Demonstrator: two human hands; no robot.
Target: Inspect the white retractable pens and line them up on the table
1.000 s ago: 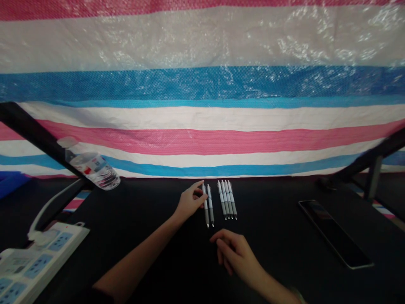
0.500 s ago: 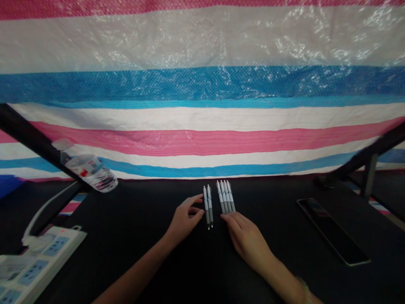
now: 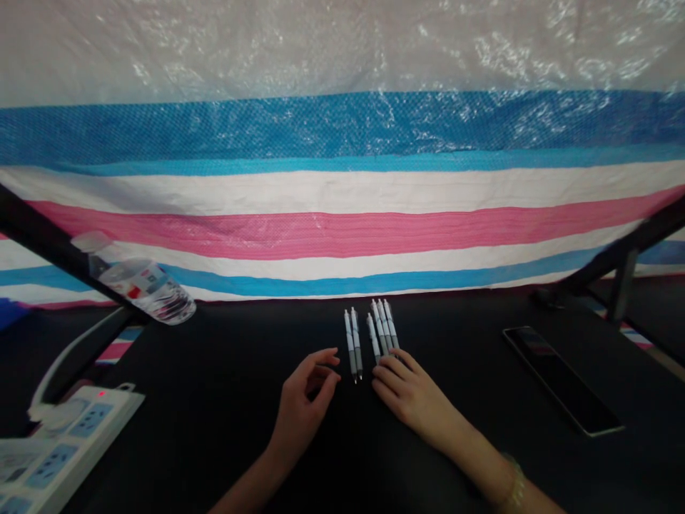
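Two hands at a black table [image 3: 225, 357], with white-and-grey retractable pens between and under them.
Six pens lie side by side near the middle of the table's far edge: a pair [image 3: 349, 335] on the left and a group of four [image 3: 379, 323] on the right, its leftmost pen [image 3: 373, 337] set nearer the person. The right hand [image 3: 412, 392] lies over the group's grey ends, fingers bent—whether it grips cannot be told. The left hand [image 3: 302, 400], loosely open and empty, is beside the pair. Light fingertip pressure on one barrel would probably suit best—neighbours this close could roll. A smartphone [image 3: 561, 382] lies towards the right edge.
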